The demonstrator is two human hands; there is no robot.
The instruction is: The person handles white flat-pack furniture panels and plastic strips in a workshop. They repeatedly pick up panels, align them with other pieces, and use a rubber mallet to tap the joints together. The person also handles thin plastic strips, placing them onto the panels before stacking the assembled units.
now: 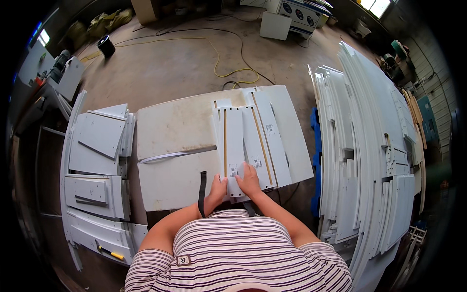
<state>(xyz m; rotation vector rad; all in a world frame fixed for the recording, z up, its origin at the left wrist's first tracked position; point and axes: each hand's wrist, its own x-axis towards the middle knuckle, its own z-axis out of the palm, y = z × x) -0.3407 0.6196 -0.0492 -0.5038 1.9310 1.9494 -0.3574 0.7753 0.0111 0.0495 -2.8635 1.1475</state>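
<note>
On the white worktable [170, 131] lie several narrow white panels with raw wood-coloured edges, stacked side by side. My left hand [217, 191] and my right hand [249, 180] both rest on the near end of the closest white panel [233, 146], fingers pressed on its surface by a small printed label. A black strap [202, 192] lies on the table just left of my left hand. Whether the fingers curl around the panel's end is hidden.
Stacks of white panels sit on the floor at the left [97, 165], with a yellow-handled tool [112, 253] on them. A long pile of white boards [360, 146] runs along the right over a blue pallet [316, 160]. A yellow cable [219, 58] crosses the concrete floor behind.
</note>
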